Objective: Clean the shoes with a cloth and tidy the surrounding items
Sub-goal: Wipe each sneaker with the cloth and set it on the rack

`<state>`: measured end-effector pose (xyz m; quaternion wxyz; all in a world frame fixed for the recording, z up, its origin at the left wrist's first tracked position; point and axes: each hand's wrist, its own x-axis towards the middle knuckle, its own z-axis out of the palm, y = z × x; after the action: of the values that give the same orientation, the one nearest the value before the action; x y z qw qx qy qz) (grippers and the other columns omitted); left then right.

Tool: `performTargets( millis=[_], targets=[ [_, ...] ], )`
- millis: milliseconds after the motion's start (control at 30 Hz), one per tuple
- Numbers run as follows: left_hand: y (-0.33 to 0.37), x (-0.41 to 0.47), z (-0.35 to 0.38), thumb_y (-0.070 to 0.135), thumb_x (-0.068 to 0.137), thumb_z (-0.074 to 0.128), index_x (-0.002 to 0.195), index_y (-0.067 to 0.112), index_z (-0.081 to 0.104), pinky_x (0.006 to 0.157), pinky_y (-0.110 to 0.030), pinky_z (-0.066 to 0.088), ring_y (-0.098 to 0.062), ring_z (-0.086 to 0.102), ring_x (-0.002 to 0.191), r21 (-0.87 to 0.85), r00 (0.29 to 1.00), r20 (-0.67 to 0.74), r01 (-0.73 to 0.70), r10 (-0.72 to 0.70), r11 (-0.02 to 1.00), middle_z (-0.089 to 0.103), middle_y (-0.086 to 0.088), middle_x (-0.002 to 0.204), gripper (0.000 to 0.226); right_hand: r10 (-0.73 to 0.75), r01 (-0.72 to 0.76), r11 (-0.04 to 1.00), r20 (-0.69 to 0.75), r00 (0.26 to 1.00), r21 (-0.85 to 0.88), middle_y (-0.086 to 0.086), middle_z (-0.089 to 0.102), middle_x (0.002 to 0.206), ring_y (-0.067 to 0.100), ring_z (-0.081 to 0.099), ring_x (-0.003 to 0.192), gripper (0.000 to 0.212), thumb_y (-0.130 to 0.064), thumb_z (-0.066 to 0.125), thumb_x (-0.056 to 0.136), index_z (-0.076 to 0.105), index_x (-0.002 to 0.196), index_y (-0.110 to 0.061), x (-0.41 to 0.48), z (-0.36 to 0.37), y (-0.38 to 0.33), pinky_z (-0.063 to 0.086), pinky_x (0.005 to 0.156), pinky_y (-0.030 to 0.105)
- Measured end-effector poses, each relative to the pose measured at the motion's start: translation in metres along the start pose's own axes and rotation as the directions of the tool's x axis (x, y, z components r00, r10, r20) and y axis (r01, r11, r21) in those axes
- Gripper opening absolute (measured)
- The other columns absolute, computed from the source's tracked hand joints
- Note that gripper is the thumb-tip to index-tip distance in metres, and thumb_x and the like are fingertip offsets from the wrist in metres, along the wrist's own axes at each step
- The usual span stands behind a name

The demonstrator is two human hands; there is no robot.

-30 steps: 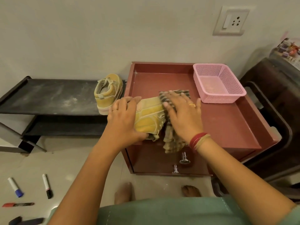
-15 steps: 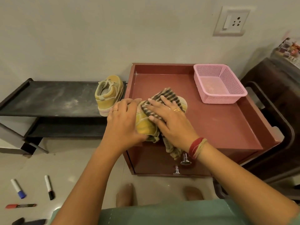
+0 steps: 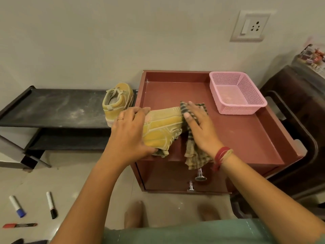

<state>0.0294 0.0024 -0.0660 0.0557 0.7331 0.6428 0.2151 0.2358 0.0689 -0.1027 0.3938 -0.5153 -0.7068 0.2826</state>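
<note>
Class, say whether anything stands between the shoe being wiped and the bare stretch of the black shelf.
Yes: the second shoe stands at the right end of the shelf, beside the cabinet, between the wiped shoe and the bare stretch. The cabinet's raised rim also crosses that path.

shoe (image 3: 161, 127) on cabinet (image 3: 237, 138) | cloth (image 3: 193, 154) right of it | basket (image 3: 237, 110) behind-right | second shoe (image 3: 116, 106) on rack (image 3: 52, 110), left

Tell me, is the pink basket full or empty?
Empty. Looking into the open top of the pink basket, only its bare mesh bottom shows.
</note>
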Motion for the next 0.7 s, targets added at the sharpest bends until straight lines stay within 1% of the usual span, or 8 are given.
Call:
performTargets(
  millis=[100,233,333,400,500,567,600,700],
  targets=[
    [-0.002,0.001,-0.003,0.045,0.049,0.088,0.144,0.022,0.035,0.102,-0.043,0.031,-0.022,0.028,0.126,-0.031,0.999,0.024,0.035,-0.035,0.999,0.038,0.0,0.132,0.11,-0.17,0.197,0.971,0.183,0.968,-0.139,-0.022,0.023,0.148,0.011,0.012,0.143,0.043,-0.058,0.03,0.09,0.033,0.132,-0.049,-0.004,0.005,0.003,0.007,0.116,0.043],
    [-0.001,0.003,-0.005,0.052,0.045,0.088,0.145,0.023,0.032,0.11,-0.045,0.027,-0.023,0.026,0.131,-0.036,0.996,0.067,0.055,-0.052,0.998,0.036,0.0,0.134,0.119,0.075,-0.075,0.996,0.001,0.997,0.045,-0.002,0.041,0.147,0.016,0.034,0.138,0.059,-0.058,0.04,0.088,0.045,0.138,-0.026,0.01,-0.009,0.02,0.027,0.114,0.047],
    [-0.004,0.003,-0.004,0.06,0.042,0.084,0.146,0.023,0.032,0.112,-0.055,0.025,-0.026,0.022,0.136,-0.041,0.996,0.08,0.053,-0.049,0.998,0.034,-0.001,0.135,0.122,-0.084,0.092,0.993,0.099,0.992,-0.074,-0.014,0.031,0.148,0.017,0.023,0.142,0.045,-0.047,0.039,0.094,0.041,0.138,-0.034,0.0,-0.004,0.014,0.016,0.115,0.037],
    [-0.003,0.002,0.0,0.076,0.039,0.072,0.147,0.025,0.029,0.114,-0.062,0.014,-0.029,0.007,0.144,-0.008,0.994,0.082,0.077,-0.076,0.997,0.026,-0.003,0.144,0.126,-0.094,0.092,0.995,0.103,0.99,0.024,-0.014,0.034,0.144,0.017,0.026,0.141,0.035,-0.038,0.043,0.097,0.042,0.132,-0.038,0.002,-0.001,0.015,0.019,0.114,0.034],
    [0.007,-0.002,0.009,0.09,0.043,0.053,0.148,0.025,0.027,0.109,-0.067,-0.003,-0.034,-0.012,0.146,0.164,0.995,0.016,0.091,-0.095,0.982,0.013,-0.011,0.157,0.125,0.29,-0.268,0.868,0.012,0.957,0.419,0.007,0.061,0.122,0.025,0.058,0.11,0.028,-0.028,0.045,0.099,0.058,0.123,-0.019,0.013,-0.007,0.019,0.047,0.096,0.041],
    [0.015,-0.005,0.015,0.09,0.052,0.046,0.145,0.02,0.034,0.105,-0.072,0.002,-0.04,-0.003,0.147,0.259,0.996,-0.034,0.088,-0.082,0.962,0.023,-0.017,0.156,0.118,0.531,-0.454,0.627,0.079,0.844,0.633,0.014,0.063,0.1,0.027,0.06,0.077,0.023,-0.031,0.043,0.099,0.06,0.107,-0.018,0.014,-0.011,0.01,0.051,0.069,0.04],
    [0.019,-0.005,0.019,0.089,0.054,0.046,0.143,0.018,0.037,0.104,-0.074,0.006,-0.042,0.005,0.146,0.294,0.997,-0.05,0.077,-0.065,0.953,0.029,-0.019,0.153,0.115,0.563,-0.458,0.606,0.056,0.824,0.65,0.018,0.062,0.1,0.025,0.057,0.072,0.022,-0.031,0.042,0.1,0.059,0.103,-0.018,0.013,-0.01,0.005,0.049,0.066,0.036],
    [0.027,-0.002,0.022,0.085,0.046,0.061,0.145,0.019,0.036,0.102,-0.076,0.012,-0.041,0.011,0.146,0.381,0.999,-0.027,0.05,-0.043,0.923,0.035,-0.016,0.151,0.122,0.214,-0.15,0.919,-0.142,0.966,0.366,0.011,0.058,0.129,0.02,0.054,0.11,0.024,-0.031,0.044,0.099,0.059,0.117,-0.029,0.002,0.003,-0.008,0.043,0.093,0.034]
  ],
)
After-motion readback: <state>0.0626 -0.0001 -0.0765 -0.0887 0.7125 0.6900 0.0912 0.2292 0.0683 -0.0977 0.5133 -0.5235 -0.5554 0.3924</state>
